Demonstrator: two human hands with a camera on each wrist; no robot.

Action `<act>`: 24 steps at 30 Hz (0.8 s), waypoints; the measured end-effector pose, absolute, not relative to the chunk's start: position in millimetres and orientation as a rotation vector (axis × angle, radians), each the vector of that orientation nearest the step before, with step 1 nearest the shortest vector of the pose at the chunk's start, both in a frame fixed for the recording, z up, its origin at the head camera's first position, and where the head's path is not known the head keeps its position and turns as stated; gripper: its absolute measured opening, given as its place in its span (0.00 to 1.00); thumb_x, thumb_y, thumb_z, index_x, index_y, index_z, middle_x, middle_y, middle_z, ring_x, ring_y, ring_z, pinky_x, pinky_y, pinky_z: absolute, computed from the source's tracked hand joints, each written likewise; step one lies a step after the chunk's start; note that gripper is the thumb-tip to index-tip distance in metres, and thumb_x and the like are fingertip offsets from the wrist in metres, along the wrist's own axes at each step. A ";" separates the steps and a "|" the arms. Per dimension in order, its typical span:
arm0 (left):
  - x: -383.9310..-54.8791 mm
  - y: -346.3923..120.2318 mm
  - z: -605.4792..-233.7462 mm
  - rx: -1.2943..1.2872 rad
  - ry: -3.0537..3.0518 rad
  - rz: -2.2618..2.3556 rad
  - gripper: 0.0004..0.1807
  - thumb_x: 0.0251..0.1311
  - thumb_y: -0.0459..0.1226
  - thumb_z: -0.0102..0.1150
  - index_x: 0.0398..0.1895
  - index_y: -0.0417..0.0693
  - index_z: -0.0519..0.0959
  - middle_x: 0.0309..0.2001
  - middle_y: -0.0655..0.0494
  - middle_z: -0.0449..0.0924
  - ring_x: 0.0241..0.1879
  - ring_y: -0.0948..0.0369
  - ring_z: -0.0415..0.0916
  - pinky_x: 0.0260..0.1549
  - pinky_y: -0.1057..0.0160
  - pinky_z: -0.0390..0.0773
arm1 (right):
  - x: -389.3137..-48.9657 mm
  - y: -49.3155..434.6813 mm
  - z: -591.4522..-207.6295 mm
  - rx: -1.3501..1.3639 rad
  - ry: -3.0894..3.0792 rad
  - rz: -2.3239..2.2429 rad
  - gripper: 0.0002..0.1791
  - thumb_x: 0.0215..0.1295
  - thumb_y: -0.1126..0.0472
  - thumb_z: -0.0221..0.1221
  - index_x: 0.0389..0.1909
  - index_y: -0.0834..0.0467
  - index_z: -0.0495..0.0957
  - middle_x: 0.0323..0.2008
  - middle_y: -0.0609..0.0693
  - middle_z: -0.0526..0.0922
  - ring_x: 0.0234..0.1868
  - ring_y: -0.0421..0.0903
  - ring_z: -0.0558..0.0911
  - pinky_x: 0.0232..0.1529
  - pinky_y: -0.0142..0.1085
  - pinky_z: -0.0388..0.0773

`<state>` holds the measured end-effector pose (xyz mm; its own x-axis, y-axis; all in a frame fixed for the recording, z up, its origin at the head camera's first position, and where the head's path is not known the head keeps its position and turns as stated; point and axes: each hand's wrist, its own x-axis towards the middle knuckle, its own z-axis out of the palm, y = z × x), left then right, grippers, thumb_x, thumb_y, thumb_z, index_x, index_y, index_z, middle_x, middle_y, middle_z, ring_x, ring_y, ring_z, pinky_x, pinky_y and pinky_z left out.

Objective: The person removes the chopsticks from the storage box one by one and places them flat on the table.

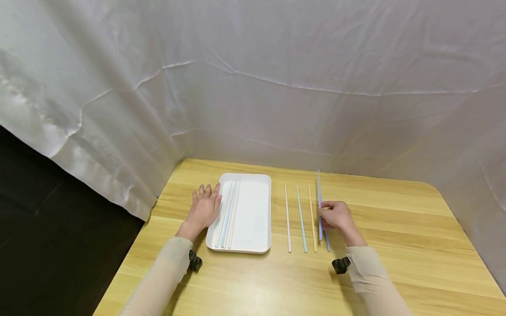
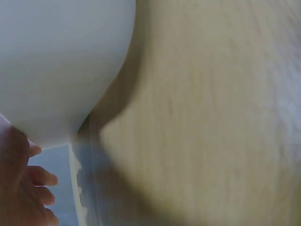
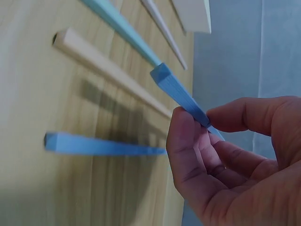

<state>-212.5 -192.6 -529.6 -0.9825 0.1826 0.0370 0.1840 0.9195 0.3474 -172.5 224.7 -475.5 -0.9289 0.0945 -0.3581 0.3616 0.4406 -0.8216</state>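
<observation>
My right hand (image 1: 337, 215) pinches a blue chopstick (image 3: 181, 96) between thumb and fingers, lifted off the table. Below it another blue chopstick (image 3: 94, 143) lies on the wood. To its left are a yellowish chopstick (image 1: 312, 215), a light teal chopstick (image 1: 301, 219) and a pale pink chopstick (image 1: 287, 219), roughly parallel and apart. At the left rim of a white tray (image 1: 254, 210) rests my left hand (image 1: 204, 210), fingers spread, thumb by the edge. Several pale chopsticks (image 1: 228, 215) lie lengthwise along the tray's left side.
The wooden table (image 1: 276, 285) has rounded far corners. A pale satin curtain (image 1: 300, 123) hangs behind it and along both sides. Dark floor or cloth (image 1: 59, 228) shows beyond the left edge. Each wrist wears a small black camera (image 1: 341, 265).
</observation>
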 end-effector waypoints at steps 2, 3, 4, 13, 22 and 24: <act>-213.1 -192.7 -529.3 -0.296 -3.073 -0.561 0.33 0.86 0.50 0.27 0.85 0.46 0.53 0.80 0.27 0.55 0.81 0.28 0.45 0.76 0.24 0.44 | -172.3 228.9 -476.2 0.403 2.440 -1.473 0.29 0.69 0.66 0.55 0.69 0.74 0.72 0.43 0.63 0.83 0.29 0.44 0.85 0.39 0.45 0.91; -213.2 -192.7 -529.1 -0.296 -3.073 -0.562 0.33 0.86 0.50 0.27 0.85 0.46 0.53 0.80 0.26 0.55 0.81 0.28 0.45 0.76 0.24 0.44 | -172.1 230.7 -476.2 0.408 2.443 -1.469 0.29 0.69 0.66 0.55 0.69 0.74 0.73 0.43 0.63 0.83 0.30 0.44 0.85 0.38 0.45 0.91; -213.4 -192.7 -528.9 -0.294 -3.073 -0.563 0.33 0.86 0.50 0.27 0.85 0.46 0.53 0.80 0.26 0.55 0.81 0.28 0.45 0.77 0.24 0.43 | -172.0 232.4 -476.7 0.406 2.448 -1.466 0.29 0.69 0.66 0.55 0.68 0.75 0.73 0.43 0.64 0.83 0.30 0.45 0.85 0.38 0.45 0.91; -213.7 -192.7 -529.4 -0.291 -3.073 -0.559 0.32 0.86 0.49 0.28 0.86 0.46 0.54 0.80 0.27 0.56 0.81 0.28 0.46 0.77 0.25 0.44 | -168.7 247.8 -483.5 0.436 2.457 -1.454 0.26 0.70 0.67 0.55 0.66 0.77 0.73 0.37 0.64 0.87 0.28 0.45 0.87 0.35 0.43 0.90; -213.2 -193.0 -528.4 -0.289 -3.097 -0.554 0.33 0.86 0.50 0.27 0.86 0.47 0.52 0.80 0.27 0.54 0.81 0.29 0.44 0.77 0.25 0.43 | -162.5 268.3 -488.6 0.452 2.482 -1.387 0.27 0.69 0.68 0.56 0.66 0.78 0.73 0.37 0.64 0.87 0.27 0.44 0.87 0.35 0.44 0.91; -213.1 -193.2 -528.0 -0.293 -3.097 -0.555 0.32 0.86 0.50 0.27 0.86 0.46 0.52 0.80 0.27 0.54 0.81 0.28 0.44 0.77 0.25 0.43 | -162.0 272.0 -490.5 0.457 2.491 -1.381 0.27 0.68 0.68 0.56 0.66 0.78 0.73 0.37 0.65 0.87 0.27 0.44 0.87 0.34 0.44 0.90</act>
<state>-213.1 -193.2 -528.0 -0.9826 0.1850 0.0146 0.1785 0.9211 0.3460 -162.0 272.0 -490.5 -0.9178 0.1474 -0.3686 0.3908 0.4999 -0.7729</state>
